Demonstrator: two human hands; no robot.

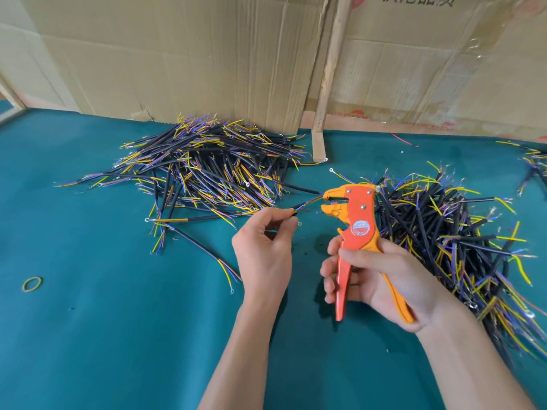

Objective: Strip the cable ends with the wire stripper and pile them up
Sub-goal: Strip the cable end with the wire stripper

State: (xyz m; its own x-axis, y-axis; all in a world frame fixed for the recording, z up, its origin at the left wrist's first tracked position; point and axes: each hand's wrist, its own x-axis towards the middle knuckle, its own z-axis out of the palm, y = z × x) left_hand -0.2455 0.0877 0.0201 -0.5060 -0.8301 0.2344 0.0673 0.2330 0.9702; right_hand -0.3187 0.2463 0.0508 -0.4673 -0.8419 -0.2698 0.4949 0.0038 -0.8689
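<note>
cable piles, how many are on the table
3. One pile lies at the back left, one pile sits right of the wire stripper, and a third pile is cut off at the right edge.

Bright, even daylight, and your view is mostly sharp.
You get soft shadows under your hands [263,255] on the green table [118,321]; glare on the cardboard's tape [461,69], wide-angle bending and slight blur toward the edges.

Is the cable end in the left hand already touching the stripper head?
Cannot tell. In the head view the cable pinched by the left hand points its wire tips at the open mouth of the wire stripper; whether they touch is unclear.
</note>
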